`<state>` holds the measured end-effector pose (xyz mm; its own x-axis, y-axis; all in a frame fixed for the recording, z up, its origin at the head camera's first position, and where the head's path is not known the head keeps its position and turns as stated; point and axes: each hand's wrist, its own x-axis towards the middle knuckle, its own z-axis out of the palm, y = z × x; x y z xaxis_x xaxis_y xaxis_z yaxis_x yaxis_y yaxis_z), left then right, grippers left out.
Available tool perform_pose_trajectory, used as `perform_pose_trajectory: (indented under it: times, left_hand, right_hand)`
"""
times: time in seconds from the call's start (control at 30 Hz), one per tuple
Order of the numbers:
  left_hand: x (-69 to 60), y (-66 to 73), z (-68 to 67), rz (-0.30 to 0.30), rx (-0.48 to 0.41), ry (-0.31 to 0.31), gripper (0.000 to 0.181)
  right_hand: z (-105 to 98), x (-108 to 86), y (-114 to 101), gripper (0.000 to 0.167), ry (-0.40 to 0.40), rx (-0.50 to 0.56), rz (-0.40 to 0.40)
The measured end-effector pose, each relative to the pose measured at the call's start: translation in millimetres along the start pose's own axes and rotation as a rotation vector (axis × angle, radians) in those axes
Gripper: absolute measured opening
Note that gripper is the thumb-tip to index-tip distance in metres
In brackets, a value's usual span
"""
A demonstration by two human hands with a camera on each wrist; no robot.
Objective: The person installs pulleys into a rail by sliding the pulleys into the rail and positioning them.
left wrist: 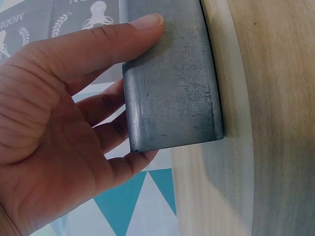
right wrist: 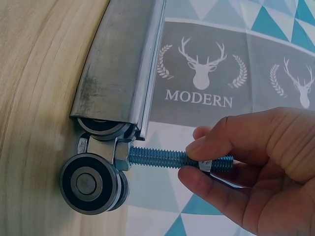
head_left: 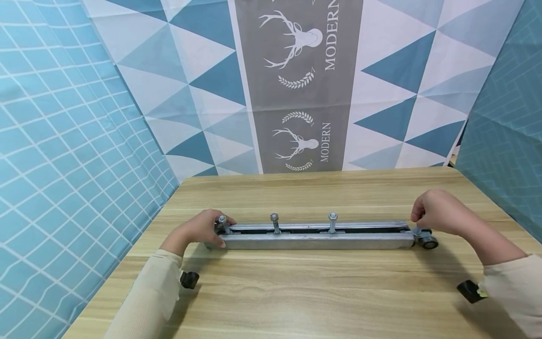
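Note:
A grey metal channel track (head_left: 313,242) lies across the wooden table, its slot facing up. My left hand (head_left: 204,229) grips the track's left end, thumb on the near wall and fingers on the far side. At the right end, my right hand (right wrist: 251,172) pinches the threaded bolt (right wrist: 157,156) of a wheeled roller hanger. One pair of its black-and-silver wheels (right wrist: 87,184) stands outside the track; another wheel is partly inside the opening. More bolts rise from the slot: one by my left hand, a middle bolt (head_left: 275,223) and another bolt (head_left: 332,222).
The wooden table (head_left: 296,292) extends in front of and behind the track. A patterned cloth (head_left: 296,94) with deer prints hangs at the back. A blue checked cloth (head_left: 63,141) hangs at the left and a teal cloth (head_left: 504,141) at the right.

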<state>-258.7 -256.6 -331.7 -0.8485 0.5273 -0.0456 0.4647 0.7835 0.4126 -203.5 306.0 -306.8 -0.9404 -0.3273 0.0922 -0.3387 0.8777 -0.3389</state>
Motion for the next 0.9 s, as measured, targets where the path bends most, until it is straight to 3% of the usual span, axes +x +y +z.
perform_pose_trajectory:
  times: [0.9]
  left_hand:
    - [0.6, -0.8, 0.6, -0.006, -0.011, 0.008, 0.058]
  right_hand:
    - [9, 10.4, -19, 0.018, 0.018, 0.002, -0.033]
